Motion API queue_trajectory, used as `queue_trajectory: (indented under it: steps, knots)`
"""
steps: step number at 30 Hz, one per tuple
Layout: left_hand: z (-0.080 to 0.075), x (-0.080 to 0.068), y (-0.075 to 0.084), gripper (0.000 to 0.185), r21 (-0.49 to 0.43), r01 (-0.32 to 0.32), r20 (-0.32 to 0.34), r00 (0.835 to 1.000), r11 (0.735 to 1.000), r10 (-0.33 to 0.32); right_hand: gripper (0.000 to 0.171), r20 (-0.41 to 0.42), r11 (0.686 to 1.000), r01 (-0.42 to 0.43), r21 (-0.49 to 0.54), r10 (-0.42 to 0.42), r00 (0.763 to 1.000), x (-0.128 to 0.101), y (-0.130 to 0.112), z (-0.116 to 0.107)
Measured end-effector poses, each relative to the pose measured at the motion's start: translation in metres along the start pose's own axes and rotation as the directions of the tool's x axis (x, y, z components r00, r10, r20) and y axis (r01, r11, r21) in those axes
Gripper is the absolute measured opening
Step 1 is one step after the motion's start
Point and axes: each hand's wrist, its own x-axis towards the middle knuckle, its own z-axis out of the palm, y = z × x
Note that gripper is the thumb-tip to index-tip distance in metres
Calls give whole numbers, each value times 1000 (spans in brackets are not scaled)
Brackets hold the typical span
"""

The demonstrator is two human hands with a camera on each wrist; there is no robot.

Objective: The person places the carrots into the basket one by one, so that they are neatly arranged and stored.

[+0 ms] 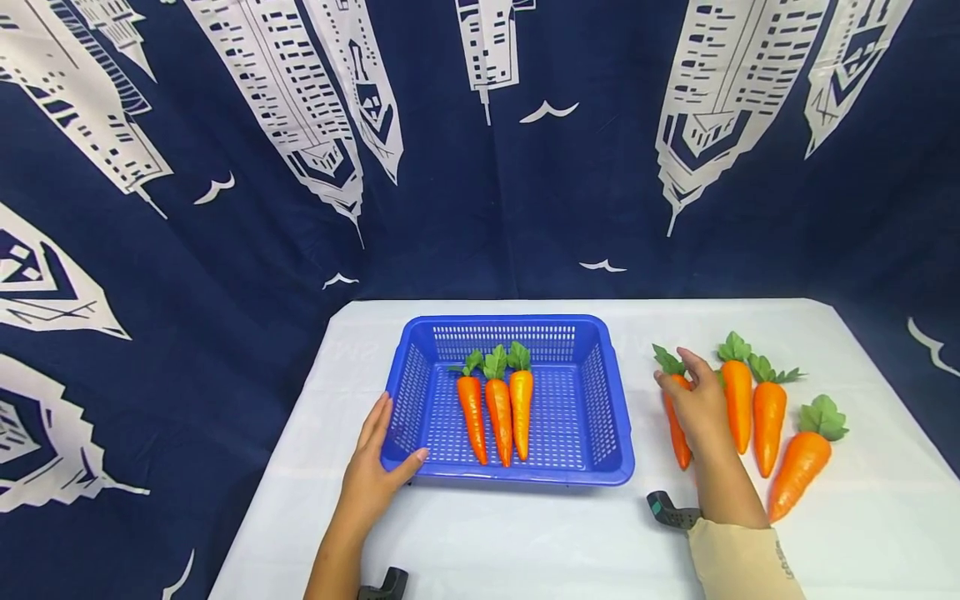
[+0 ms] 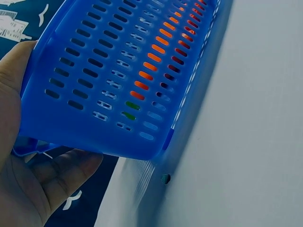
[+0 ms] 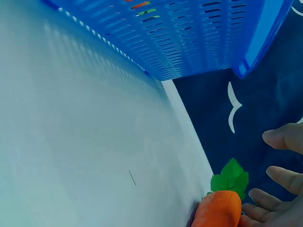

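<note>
A blue plastic basket [image 1: 510, 477] with slotted walls holds three orange carrots with green leaves, the middle one [image 1: 498, 412] among them. At its front left corner my left hand [image 1: 372, 479] touches the rim, thumb by the front edge and fingers along the left side. In the left wrist view the basket wall [image 2: 94, 127] lies beside that hand. My right hand [image 1: 701, 404] is over the leftmost loose carrot [image 1: 678, 433], fingers spread. In the right wrist view a carrot [image 3: 218, 210] shows close to these fingertips, which are not closed round it.
More loose carrots lie right of my right hand: one [image 1: 738, 404], another [image 1: 768, 425], and a thicker one [image 1: 799, 468] nearer the front. All lie on a white table [image 1: 525, 542]. A dark blue printed cloth [image 1: 480, 208] hangs behind it.
</note>
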Motion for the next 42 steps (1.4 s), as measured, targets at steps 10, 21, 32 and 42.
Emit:
queue_trajectory:
  steps: [10, 21, 32, 42]
  knots:
    - [1, 1, 0, 99, 8, -1, -1, 1000, 1000, 1, 68, -10, 991, 27, -128, -29, 1000, -2, 6, 8]
    - [0, 2, 1, 99, 10, 6, 7, 1000, 1000, -6, 67, 42, 987, -8, -163, 15, 999, 3, 18, 14]
    - [0, 1, 1, 99, 2, 8, 3, 1000, 1000, -8, 58, 22, 985, 16, -174, -12, 1000, 8, 22, 11]
    - [1, 1, 1, 98, -7, 15, 7, 1000, 1000, -15, 56, 6, 989, -6, -148, 7, 1000, 8, 22, 7]
